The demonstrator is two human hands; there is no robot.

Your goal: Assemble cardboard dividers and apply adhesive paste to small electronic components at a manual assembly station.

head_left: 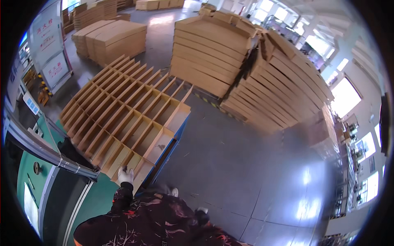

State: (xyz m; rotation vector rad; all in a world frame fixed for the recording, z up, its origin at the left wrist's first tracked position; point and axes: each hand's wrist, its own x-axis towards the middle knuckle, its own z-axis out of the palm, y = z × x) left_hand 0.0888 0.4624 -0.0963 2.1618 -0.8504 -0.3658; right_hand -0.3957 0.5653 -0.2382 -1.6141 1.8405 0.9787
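Observation:
A large cardboard partition grid (119, 107) with many open cells rests on a blue support (179, 130) at the left. My left hand (125, 175), in a white glove, is at the grid's near end, its fingers closed over the edge of a divider strip. Low beside my body is my right hand (201, 215), away from the grid; only a little of its pale glove shows, and its fingers are blurred.
A green-topped workbench (35, 174) with a metal frame (61, 162) stands close on my left. Tall stacks of flat cardboard (209, 53) and more stacks (275, 86) stand ahead and to the right. Another low stack (111, 39) lies beyond the grid. Grey floor (230, 164) stretches right.

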